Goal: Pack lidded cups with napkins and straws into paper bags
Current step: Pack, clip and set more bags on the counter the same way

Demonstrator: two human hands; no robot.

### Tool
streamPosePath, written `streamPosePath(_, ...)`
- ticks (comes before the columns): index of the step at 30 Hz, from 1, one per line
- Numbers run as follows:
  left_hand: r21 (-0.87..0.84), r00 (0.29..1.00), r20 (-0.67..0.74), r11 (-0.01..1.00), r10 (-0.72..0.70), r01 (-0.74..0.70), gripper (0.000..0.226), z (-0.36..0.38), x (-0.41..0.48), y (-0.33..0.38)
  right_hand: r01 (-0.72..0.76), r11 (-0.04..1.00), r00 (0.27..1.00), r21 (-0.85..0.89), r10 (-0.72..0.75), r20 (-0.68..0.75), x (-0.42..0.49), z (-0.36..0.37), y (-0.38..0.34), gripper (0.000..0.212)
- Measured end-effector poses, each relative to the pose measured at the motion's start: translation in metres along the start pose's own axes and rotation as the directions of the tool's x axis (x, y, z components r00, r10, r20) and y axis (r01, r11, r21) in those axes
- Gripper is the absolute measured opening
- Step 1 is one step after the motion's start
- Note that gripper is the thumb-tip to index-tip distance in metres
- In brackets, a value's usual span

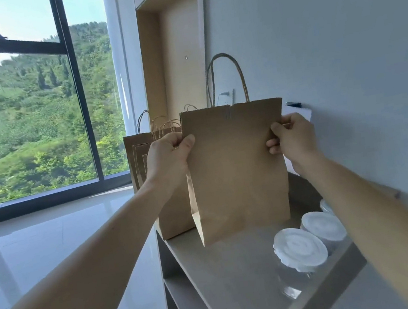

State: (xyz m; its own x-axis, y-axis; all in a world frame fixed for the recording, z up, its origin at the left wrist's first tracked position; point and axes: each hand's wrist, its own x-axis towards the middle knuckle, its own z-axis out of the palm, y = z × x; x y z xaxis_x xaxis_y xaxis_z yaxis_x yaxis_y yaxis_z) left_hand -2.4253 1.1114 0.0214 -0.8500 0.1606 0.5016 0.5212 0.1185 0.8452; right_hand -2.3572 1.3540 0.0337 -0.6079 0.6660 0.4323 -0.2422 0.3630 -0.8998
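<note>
Both hands, left hand (168, 154) and right hand (293, 138), pinch the paper bag (237, 170) by its side edges, fingers curled, beside 2 lidded cups (300, 248).

The grey shelf top (228, 269) lay bare in the lower centre of the frame, between the upright paper bag (237, 170) at centre and the lidded cups (300, 248) at lower right. Further standing bags (174, 211) blocked the strip behind and left of that bag. The wall (341, 54) closed the whole right side, just beside the cups. Left of the shelf edge, open space ran above the floor (52, 243).
</note>
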Motion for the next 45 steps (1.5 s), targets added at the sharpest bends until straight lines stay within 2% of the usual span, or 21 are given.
streamPosePath(6, 0.013, 0.988, 0.147, 0.999, -0.052, 0.051, 0.024, 0.047, 0.044, -0.062, -0.123, 0.989, 0.992, -0.078, 0.123, -0.008, 0.063, 0.015, 0.071, 0.004)
streamPosePath(9, 0.046, 0.970, 0.220, 0.994, -0.103, 0.095, 0.028, 0.076, 0.063, -0.093, -0.206, 0.970, 0.979, -0.126, 0.203, -0.038, 0.085, 0.018, 0.104, 0.009)
streamPosePath(12, 0.105, 0.958, 0.268, 0.992, -0.098, 0.072, 0.027, 0.103, 0.079, -0.116, -0.217, 0.955, 0.976, -0.202, 0.204, -0.080, 0.109, 0.021, 0.130, 0.012)
streamPosePath(16, 0.102, 0.949, 0.311, 0.994, -0.056, 0.025, 0.029, 0.129, 0.093, -0.139, -0.202, 0.925, 0.979, -0.322, 0.177, -0.105, 0.139, 0.027, 0.153, 0.011)
streamPosePath(22, 0.144, 0.935, 0.320, 0.968, 0.150, -0.204, 0.039, 0.147, 0.091, -0.160, -0.178, 0.894, 0.983, -0.410, 0.145, -0.112, 0.162, 0.033, 0.167, 0.012)
streamPosePath(25, 0.185, 0.929, 0.295, 0.941, 0.221, -0.283, 0.050, 0.153, 0.090, -0.156, -0.152, 0.874, 0.988, -0.462, 0.119, -0.099, 0.166, 0.034, 0.164, 0.012)
streamPosePath(28, 0.212, 0.930, 0.286, 0.931, 0.233, -0.298, 0.056, 0.158, 0.093, -0.154, -0.135, 0.876, 0.989, -0.463, 0.094, -0.110, 0.172, 0.036, 0.160, 0.010)
streamPosePath(36, 0.213, 0.937, 0.279, 0.939, 0.208, -0.272, 0.054, 0.160, 0.094, -0.156, -0.176, 0.887, 0.980, -0.428, 0.117, -0.161, 0.168, 0.036, 0.168, 0.011)
streamPosePath(38, 0.203, 0.939, 0.284, 0.945, 0.193, -0.256, 0.048, 0.163, 0.093, -0.159, -0.186, 0.899, 0.977, -0.397, 0.129, -0.168, 0.164, 0.034, 0.170, 0.016)
streamPosePath(43, 0.262, 0.947, 0.292, 0.941, 0.136, -0.216, 0.016, 0.164, 0.092, -0.152, -0.203, 0.902, 0.978, -0.381, 0.169, -0.122, 0.141, 0.033, 0.163, 0.046)
streamPosePath(44, 0.300, 0.942, 0.291, 0.919, 0.165, -0.254, 0.015, 0.163, 0.091, -0.149, -0.201, 0.889, 0.979, -0.412, 0.175, -0.100, 0.135, 0.032, 0.160, 0.050)
streamPosePath(45, 0.346, 0.931, 0.293, 0.884, 0.217, -0.315, 0.041, 0.163, 0.091, -0.146, -0.196, 0.871, 0.980, -0.451, 0.180, -0.078, 0.128, 0.031, 0.156, 0.053)
